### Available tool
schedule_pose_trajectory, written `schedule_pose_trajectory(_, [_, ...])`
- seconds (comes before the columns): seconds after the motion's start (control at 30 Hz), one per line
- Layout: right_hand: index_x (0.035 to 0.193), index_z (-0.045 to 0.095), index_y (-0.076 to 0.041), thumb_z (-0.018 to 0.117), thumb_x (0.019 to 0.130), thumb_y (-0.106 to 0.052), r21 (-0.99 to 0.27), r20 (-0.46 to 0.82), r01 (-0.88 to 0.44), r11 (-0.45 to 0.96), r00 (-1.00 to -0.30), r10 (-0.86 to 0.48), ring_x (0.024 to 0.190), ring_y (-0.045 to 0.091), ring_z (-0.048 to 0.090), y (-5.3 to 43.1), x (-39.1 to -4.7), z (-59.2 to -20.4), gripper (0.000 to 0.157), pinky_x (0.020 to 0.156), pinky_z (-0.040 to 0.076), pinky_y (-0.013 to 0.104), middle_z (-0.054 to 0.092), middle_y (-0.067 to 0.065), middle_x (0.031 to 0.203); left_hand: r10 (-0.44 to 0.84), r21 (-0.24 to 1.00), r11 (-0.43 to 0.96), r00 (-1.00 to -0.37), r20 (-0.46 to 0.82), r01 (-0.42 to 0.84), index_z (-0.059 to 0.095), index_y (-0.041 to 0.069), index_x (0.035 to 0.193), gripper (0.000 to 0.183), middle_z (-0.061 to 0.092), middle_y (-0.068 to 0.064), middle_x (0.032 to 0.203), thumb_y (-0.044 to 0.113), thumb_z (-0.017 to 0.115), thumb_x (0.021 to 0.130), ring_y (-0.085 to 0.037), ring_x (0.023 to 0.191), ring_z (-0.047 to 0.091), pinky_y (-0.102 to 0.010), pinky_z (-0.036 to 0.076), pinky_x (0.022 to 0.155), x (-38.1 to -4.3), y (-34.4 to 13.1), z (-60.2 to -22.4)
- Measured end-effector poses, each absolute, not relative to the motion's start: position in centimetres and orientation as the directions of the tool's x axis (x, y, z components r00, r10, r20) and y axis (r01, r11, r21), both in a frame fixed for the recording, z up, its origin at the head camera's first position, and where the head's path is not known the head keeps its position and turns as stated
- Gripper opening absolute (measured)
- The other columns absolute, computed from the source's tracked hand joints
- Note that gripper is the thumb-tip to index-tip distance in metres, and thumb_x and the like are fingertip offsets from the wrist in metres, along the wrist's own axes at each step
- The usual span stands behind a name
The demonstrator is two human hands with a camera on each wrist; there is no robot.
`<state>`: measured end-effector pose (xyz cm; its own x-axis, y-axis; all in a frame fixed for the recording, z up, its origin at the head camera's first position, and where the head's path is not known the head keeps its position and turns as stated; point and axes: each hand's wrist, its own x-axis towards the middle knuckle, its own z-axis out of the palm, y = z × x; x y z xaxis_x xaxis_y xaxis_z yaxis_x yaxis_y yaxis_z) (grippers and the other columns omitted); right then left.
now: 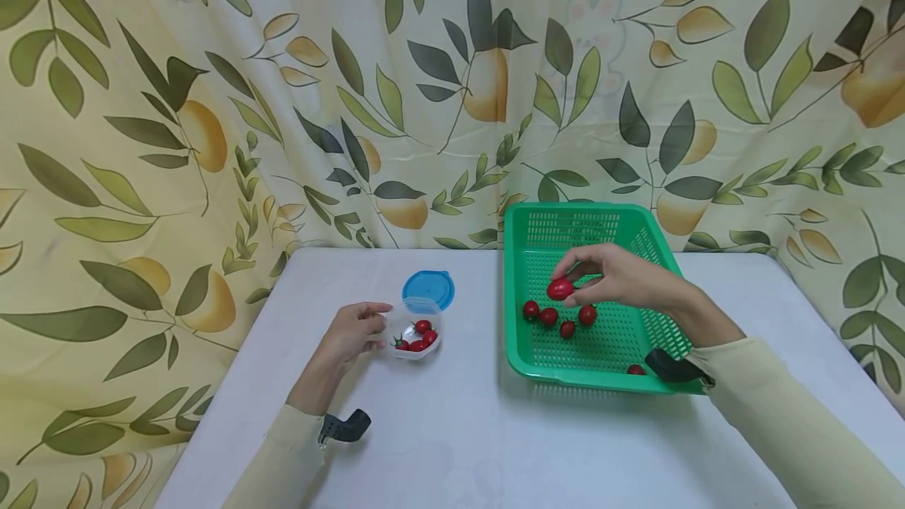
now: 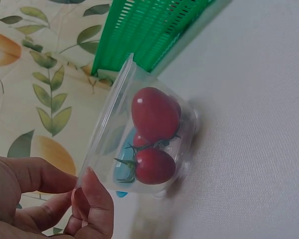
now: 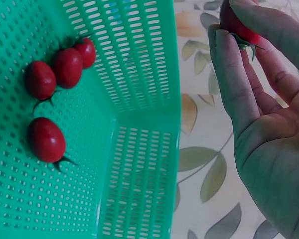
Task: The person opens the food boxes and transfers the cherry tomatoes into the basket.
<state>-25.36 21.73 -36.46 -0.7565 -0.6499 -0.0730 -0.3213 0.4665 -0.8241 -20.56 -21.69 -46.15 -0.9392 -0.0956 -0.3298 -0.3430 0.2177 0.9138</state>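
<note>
Between the thumb and fingers of my right hand (image 1: pixel 615 277) is a red cherry tomato (image 1: pixel 561 289), held above the green basket (image 1: pixel 519 352). The right wrist view shows this tomato's green stem end against the fingers. Several more cherry tomatoes (image 3: pixel 46 140) lie on the basket floor. My left hand (image 1: pixel 353 334) pinches the rim of a small clear plastic container (image 2: pixel 107 129) standing on the table. Several cherry tomatoes (image 2: pixel 156 113) are inside it, and one (image 2: pixel 154 166) has a green stem facing the left hand.
A blue lid (image 1: pixel 440 289) lies flat just behind the clear container. The white table (image 1: pixel 452 430) meets a curtain (image 1: pixel 424 140) printed with leaves and fruit at its back edge. One cherry tomato (image 1: pixel 635 370) sits near the basket's front wall, by the right wrist.
</note>
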Motion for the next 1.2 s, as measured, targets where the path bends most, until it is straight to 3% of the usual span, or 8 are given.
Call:
schedule_pose_trajectory(0.7, [0.119,0.067,-0.008,0.079,0.088,-0.012,-0.866,-0.008,-0.298,0.401,-0.794,-0.608,0.108,0.028,0.064,23.1,-25.9,-37.3,0.033,0.087,0.056,0.028,0.069,0.013,0.114,-0.095,0.922,0.206,-0.945,-0.314,-0.327,0.066,0.002,0.129,0.032,0.056,-0.015,0.109,0.001,0.058,0.097,-0.03,0.089,0.059,-0.026,0.057,0.068,-20.6,-21.6,-46.1])
schedule_pose_trajectory(1.03, [0.124,0.066,-0.012,0.078,0.089,-0.016,-0.843,-0.011,-0.304,0.444,-0.815,-0.579,0.118,0.018,0.061,23.4,-26.0,-37.2,0.037,0.093,0.053,0.025,0.065,0.007,0.126,-0.095,0.922,0.205,-0.944,-0.316,-0.329,0.067,0.003,0.128,0.032,0.056,-0.016,0.11,0.002,0.058,0.097,-0.031,0.09,0.059,-0.026,0.058,0.068,-20.5,-21.7,-46.1])
schedule_pose_trajectory(1.2, [0.124,0.067,-0.011,0.077,0.091,-0.017,-0.833,-0.009,-0.325,0.447,-0.801,-0.599,0.12,0.025,0.061,22.9,-26.0,-36.8,0.035,0.094,0.053,0.025,0.067,0.007,0.125,-0.097,0.92,0.217,-0.945,-0.313,-0.327,0.067,0.004,0.128,0.031,0.057,-0.016,0.113,0.002,0.059,0.098,-0.03,0.089,0.06,-0.026,0.058,0.069,-20.6,-21.7,-46.2])
